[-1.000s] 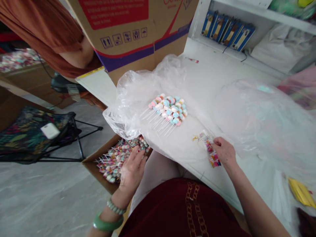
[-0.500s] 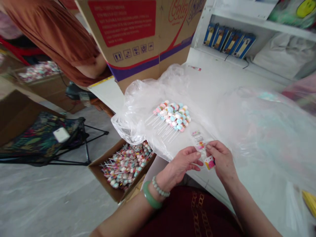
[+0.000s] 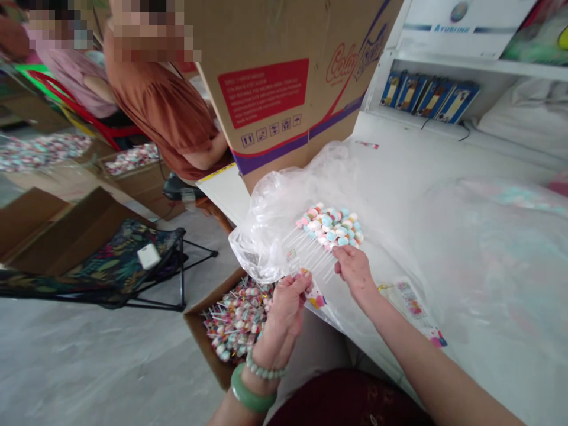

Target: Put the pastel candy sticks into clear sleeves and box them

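Observation:
A bunch of pastel lollipops [image 3: 331,226] with white sticks lies on a clear plastic sheet [image 3: 275,219] on the white table [image 3: 426,171]. My right hand [image 3: 354,271] reaches to the sticks, fingers closing on them just below the candy heads. My left hand [image 3: 288,302], wearing a green bangle and a bead bracelet, pinches a small printed clear packet [image 3: 310,291] at the table's edge. More printed packets [image 3: 410,302] lie on the table to the right of my right arm.
An open carton of loose lollipops [image 3: 237,319] sits on the floor below the table edge. A big cardboard box [image 3: 284,89] stands at the table's far end. Another person in an orange top [image 3: 168,112] sits beyond; a folding stool [image 3: 119,266] holds a phone.
Both hands were together on a packet near the table edge. My right hand has moved up to the lollipop sticks; my left hand keeps a packet. The view has tilted up.

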`<state>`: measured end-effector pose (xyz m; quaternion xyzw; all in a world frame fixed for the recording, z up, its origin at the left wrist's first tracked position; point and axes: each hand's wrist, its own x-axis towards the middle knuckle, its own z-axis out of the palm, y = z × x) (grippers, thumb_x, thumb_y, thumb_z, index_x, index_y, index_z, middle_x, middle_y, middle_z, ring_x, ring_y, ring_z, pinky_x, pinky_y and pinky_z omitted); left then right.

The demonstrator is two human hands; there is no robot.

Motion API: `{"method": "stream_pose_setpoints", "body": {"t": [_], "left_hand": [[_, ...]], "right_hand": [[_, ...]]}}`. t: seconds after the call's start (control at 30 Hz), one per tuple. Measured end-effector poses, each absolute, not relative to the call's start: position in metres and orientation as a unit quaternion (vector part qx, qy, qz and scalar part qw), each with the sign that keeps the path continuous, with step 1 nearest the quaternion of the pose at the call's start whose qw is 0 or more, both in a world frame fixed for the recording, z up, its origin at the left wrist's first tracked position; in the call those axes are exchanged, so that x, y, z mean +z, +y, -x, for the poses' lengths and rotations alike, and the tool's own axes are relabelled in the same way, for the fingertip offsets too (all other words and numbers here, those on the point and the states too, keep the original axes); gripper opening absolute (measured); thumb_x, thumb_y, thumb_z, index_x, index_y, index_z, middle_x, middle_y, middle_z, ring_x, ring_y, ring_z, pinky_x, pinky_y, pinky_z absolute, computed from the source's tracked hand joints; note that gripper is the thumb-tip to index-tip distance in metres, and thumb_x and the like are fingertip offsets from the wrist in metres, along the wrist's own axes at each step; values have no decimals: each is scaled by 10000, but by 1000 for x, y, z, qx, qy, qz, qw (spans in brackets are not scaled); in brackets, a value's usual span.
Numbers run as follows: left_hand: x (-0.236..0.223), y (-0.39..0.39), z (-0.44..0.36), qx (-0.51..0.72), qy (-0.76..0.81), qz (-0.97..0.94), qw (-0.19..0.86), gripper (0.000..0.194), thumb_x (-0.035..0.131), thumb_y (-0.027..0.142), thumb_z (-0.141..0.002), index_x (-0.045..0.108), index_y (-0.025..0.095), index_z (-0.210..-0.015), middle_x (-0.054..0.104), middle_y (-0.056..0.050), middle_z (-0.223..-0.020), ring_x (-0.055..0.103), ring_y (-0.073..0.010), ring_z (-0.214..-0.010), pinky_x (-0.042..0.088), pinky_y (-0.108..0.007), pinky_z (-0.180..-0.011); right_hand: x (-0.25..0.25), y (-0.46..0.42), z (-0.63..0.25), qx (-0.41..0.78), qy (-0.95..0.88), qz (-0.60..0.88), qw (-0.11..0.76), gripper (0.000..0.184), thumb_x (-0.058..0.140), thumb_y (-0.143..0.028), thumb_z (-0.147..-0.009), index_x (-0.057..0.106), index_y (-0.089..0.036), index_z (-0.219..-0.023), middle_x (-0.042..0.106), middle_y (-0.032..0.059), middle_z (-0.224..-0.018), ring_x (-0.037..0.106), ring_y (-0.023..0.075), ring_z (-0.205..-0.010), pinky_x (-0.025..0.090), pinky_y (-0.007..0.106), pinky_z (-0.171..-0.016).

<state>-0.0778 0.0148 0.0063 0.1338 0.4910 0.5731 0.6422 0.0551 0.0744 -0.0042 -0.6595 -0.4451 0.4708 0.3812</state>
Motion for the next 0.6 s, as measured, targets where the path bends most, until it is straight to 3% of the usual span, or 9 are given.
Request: {"method": "stream_pose_setpoints", "body": {"t": [0.17, 0.27, 0.4, 0.6], "left_hand": [[6, 13, 80, 576, 466, -190, 644, 342, 738, 309, -669, 642, 173, -968, 684, -9, -819, 596, -122, -641, 456, -232, -600], [0, 12, 86, 554, 491, -190, 645, 279, 720, 325, -687, 643, 159, -897, 665, 4, -760, 567, -103, -603, 439, -216, -582], [-5, 14, 95, 531, 513, -156, 656, 188, 733, 281, -653, 640, 131, -717, 637, 8, -657, 554, -95, -582, 442, -204, -576], [8, 19, 96, 548, 466, -78, 691, 116, 711, 197, -697, 673, 110, -763, 683, -41, -719, 615, -131, -606, 510, -246, -573]], "right_hand": [[-22, 99, -38, 487, -383, 666, 416, 258, 592, -381, -649, 468, -223, -487, 377, -61, -339, 335, 109, -357, 242, 255, -414], [-20, 94, -38, 491, -359, 654, 451, 238, 580, -329, -617, 419, -225, -475, 334, -76, -375, 291, 92, -375, 221, 249, -413], [-8, 74, -50, 488, -364, 635, 475, 173, 588, -331, -626, 500, -200, -556, 369, -75, -453, 326, 91, -453, 253, 238, -459], [7, 16, -87, 561, -396, 563, 460, 189, 603, -372, -754, 571, -188, -721, 531, -41, -566, 479, 116, -527, 357, 246, -525]]}}
